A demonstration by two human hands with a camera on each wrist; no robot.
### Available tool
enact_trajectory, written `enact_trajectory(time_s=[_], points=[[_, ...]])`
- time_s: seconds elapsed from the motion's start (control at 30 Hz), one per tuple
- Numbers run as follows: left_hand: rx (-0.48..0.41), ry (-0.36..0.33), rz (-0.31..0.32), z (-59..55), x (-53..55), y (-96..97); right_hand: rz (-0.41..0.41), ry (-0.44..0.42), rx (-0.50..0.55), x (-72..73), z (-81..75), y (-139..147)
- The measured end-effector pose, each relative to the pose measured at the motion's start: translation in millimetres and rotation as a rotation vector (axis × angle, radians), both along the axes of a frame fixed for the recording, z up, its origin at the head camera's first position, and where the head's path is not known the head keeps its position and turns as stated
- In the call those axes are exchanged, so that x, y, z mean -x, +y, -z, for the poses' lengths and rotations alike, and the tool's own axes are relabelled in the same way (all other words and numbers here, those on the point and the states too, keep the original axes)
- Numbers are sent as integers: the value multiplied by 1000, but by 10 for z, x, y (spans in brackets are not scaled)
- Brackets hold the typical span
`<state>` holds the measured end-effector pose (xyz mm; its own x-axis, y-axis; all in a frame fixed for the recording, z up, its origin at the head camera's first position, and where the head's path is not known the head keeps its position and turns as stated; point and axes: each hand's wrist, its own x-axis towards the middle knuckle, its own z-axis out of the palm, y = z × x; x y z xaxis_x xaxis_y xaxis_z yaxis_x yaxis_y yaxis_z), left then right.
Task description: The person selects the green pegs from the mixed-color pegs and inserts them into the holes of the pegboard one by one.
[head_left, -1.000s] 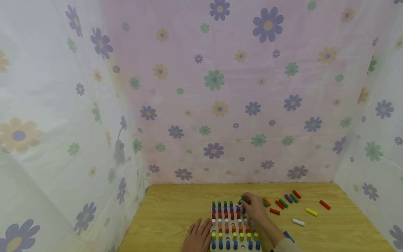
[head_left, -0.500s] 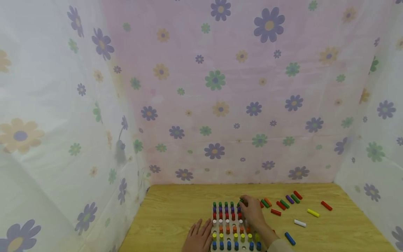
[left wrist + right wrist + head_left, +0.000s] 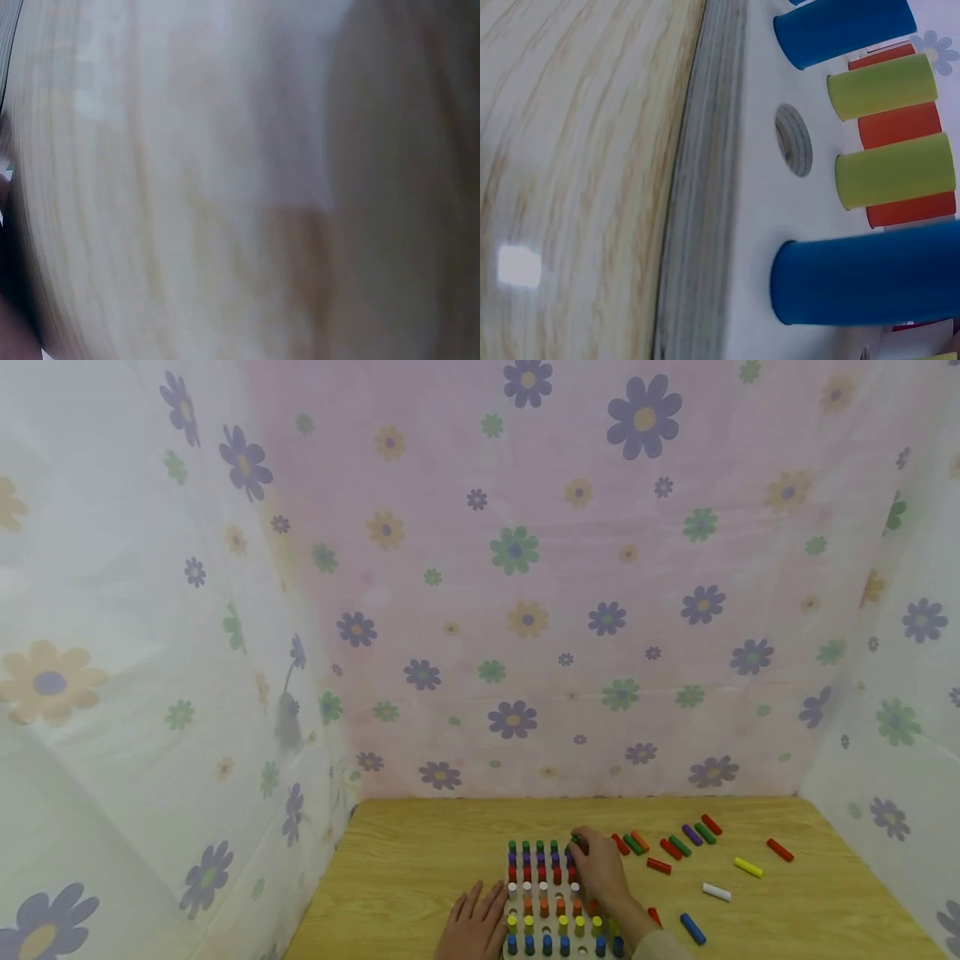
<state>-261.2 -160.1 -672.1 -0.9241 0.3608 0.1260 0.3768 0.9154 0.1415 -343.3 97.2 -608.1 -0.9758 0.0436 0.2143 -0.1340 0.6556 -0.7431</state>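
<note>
A pale wooden pegboard point(image 3: 754, 217) carries rows of coloured pegs at the front of the table in the head view. At its back right corner my right hand point(image 3: 602, 868) pinches a green peg point(image 3: 575, 840) between thumb and fingers; the hand hides most of that peg and the right ends of several rows. Along the board's left edge lies my left hand point(image 3: 472, 931), fingers extended, fingertips right at the board. Close up in the right wrist view are upright blue pegs point(image 3: 862, 277), yellow pegs point(image 3: 896, 171) and an unfilled hole point(image 3: 793, 140). The left wrist view is blurred.
Loose pegs lie scattered on the table point(image 3: 405, 860) right of the board, among them a blue peg point(image 3: 693, 929), a white peg point(image 3: 716, 892), a yellow peg point(image 3: 747, 867) and a red peg point(image 3: 780, 849). Flower-patterned sheets point(image 3: 570, 568) enclose the table behind and at both sides.
My right hand has come down slightly at the back right corner of the board, still pinching the green peg, which was tilted earlier. The left hand stays in place.
</note>
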Motion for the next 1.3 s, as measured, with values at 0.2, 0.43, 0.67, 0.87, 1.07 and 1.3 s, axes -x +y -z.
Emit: enact_trajectory(time_s=[0.2, 0.43, 0.67, 0.87, 1.07, 1.3], points=[[4, 3, 1, 12, 11, 3, 1, -4, 13, 22, 23, 9], [-4, -42, -20, 9, 3, 19, -4, -34, 39, 30, 31, 16], [0, -52, -26, -15, -7, 29, -50, -44, 81, 19, 18, 29], [-7, -63, -19, -48, 2, 23, -137, 1, 87, 28, 38, 43], [-17, -66, -12, -56, 11, 11, -166, -12, 79, 27, 17, 50], [-39, -51, 0, -31, 1, 10, -216, -83, 72, 2, -11, 110]])
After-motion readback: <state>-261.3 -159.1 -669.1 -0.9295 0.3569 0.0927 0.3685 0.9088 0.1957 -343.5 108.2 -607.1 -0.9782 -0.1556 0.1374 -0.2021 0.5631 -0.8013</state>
